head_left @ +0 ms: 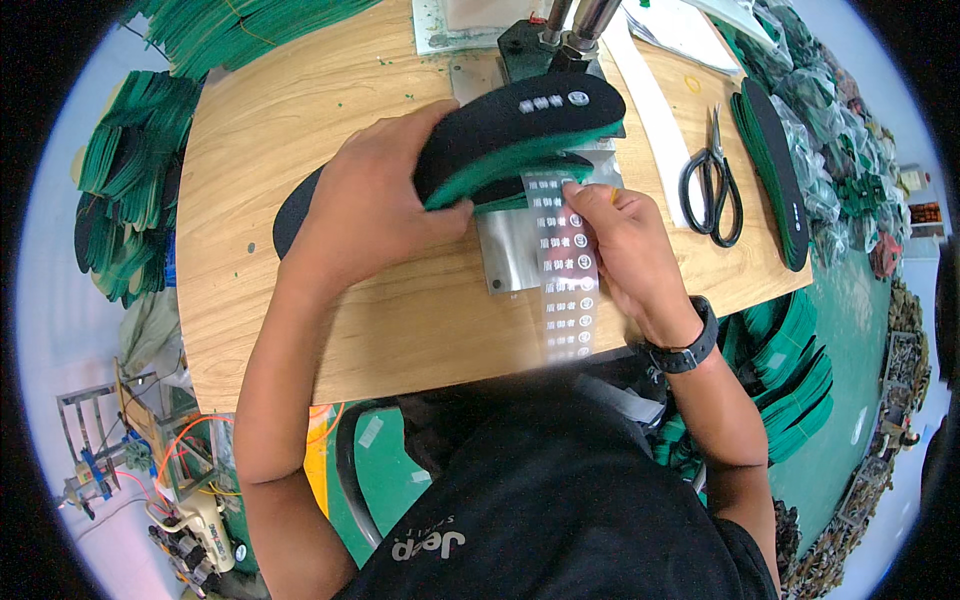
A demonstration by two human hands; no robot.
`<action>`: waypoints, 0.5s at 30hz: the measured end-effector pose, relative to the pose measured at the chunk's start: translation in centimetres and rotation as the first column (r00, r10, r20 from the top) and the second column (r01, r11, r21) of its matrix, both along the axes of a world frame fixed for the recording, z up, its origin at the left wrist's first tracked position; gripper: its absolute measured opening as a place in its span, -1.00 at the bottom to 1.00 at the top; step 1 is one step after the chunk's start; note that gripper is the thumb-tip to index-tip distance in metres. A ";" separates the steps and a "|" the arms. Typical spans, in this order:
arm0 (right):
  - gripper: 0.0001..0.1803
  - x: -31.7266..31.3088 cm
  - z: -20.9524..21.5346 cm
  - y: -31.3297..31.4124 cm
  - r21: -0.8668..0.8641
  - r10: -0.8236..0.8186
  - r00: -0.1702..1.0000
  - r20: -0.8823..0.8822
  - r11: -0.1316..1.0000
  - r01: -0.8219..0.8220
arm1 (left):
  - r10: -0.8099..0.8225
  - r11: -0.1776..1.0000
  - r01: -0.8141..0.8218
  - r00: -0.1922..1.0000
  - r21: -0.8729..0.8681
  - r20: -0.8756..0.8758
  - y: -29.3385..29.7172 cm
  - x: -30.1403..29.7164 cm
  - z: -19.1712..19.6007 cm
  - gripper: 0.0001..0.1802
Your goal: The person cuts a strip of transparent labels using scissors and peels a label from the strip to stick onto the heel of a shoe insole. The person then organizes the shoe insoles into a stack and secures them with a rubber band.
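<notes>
A black-and-green insole (520, 135) lies lengthwise toward the tabletop's (300, 130) far edge, its near end clasped in the left hand (375, 200); the right hand (625, 250) pinches a clear label strip (567, 270) just beneath it, near the scissors (712, 185).

Pale wooden worktable (300, 130), grain bending toward the rim. Green floor (850, 400) below and right of the fingers. Stacks of green sheets (130, 190) piled left of the fingers, past the table edge. Black scissors (712, 190) lying right of the fingers. Sewing machine with orange wires (190, 500) low left.
</notes>
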State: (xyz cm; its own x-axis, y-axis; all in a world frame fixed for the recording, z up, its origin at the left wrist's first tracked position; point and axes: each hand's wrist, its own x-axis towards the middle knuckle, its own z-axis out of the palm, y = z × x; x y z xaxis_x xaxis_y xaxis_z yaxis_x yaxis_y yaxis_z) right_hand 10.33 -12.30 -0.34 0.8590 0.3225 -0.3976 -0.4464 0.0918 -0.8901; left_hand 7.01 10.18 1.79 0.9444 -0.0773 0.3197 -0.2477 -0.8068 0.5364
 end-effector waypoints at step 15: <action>-0.80 -1.2 0.2 -1.7 0.087 -0.093 0.996 -0.001 0.992 0.093 | 0.043 0.980 -0.069 0.989 -0.185 -0.139 0.2 -0.6 1.6 -0.43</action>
State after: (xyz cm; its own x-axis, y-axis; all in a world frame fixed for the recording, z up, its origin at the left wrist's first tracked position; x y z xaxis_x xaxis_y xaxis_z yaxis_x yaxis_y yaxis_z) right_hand 9.17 -14.00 -0.10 0.8881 0.2744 -0.3686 -0.4295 0.2101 -0.8783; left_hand 6.40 10.40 3.36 0.9807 0.0269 0.1936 -0.1202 -0.6981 0.7058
